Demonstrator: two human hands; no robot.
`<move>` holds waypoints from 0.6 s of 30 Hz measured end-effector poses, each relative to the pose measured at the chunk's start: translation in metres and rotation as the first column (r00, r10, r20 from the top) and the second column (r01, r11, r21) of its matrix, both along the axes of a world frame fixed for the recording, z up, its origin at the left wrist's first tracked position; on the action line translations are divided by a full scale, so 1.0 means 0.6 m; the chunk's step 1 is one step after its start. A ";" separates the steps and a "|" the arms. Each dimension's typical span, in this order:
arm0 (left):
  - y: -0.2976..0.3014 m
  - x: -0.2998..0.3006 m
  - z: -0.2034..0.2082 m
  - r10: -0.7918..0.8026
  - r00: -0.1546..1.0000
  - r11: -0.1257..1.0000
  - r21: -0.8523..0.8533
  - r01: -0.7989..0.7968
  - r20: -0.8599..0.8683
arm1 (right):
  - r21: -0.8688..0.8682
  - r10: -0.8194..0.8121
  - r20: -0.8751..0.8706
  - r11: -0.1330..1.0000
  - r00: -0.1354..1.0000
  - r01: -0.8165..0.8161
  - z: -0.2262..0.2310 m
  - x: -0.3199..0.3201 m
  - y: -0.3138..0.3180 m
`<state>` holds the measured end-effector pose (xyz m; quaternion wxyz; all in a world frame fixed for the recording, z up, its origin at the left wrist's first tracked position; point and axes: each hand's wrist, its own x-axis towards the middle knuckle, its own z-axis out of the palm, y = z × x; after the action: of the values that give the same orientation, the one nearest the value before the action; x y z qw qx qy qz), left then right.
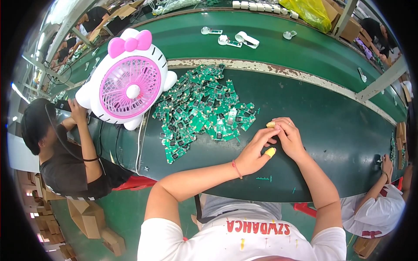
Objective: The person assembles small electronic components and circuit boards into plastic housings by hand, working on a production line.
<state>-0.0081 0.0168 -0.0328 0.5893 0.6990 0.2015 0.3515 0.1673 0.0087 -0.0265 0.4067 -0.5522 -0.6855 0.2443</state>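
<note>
Broadly, we worked at a dark green counter (331, 130), with a lighter green belt (270, 43) running behind it past a worn pale strip. On the counter's left end stood a white and pink fan (128, 80) with a pink bow, its grille facing us. Just right of the fan lay a loose pile of green boards (200, 111), many overlapping, spread toward the middle of the counter. On the belt lay a few white parts (237, 40), well apart from one another, and a yellow bag (307, 11) sat at the far edge.

Our hands met right of the pile, near it but clear of it. Our left hand (254, 152) had a yellow cot (270, 152) on the thumb and a red band (237, 168) on the wrist; its fingers reached across and touched the right hand. Our right hand (289, 139) had its fingers curled closed, with a second cot (271, 125) on a fingertip. We could not tell whether either hand gripped anything, since whatever lay between them was too small to make out. A small green strip (264, 178) lay on the counter near our left wrist.

A person in a black top (69, 169) sat at our left beside the fan, and another person's hand (386, 162) rested at the counter's right end.
</note>
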 end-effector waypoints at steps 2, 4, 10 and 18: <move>0.000 0.000 0.002 0.001 1.000 1.000 0.002 -0.001 0.001 | 0.002 -0.005 0.002 1.000 1.000 0.005 -0.001 0.000 0.000; -0.001 -0.002 0.004 0.006 1.000 1.000 0.000 -0.006 -0.005 | 0.004 -0.005 0.003 1.000 1.000 0.005 -0.002 -0.002 0.001; -0.001 -0.004 0.003 0.004 1.000 1.000 -0.005 -0.004 -0.001 | -0.003 -0.007 -0.011 1.000 1.000 0.007 0.002 -0.005 -0.001; 0.000 -0.001 -0.006 0.030 0.999 0.997 0.065 -0.029 -0.016 | 0.068 0.011 0.014 0.998 1.000 -0.012 -0.007 0.003 0.000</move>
<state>-0.0088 0.0168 -0.0361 0.5592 0.7178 0.2054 0.3603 0.1689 0.0084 -0.0308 0.4192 -0.5356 -0.6993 0.2197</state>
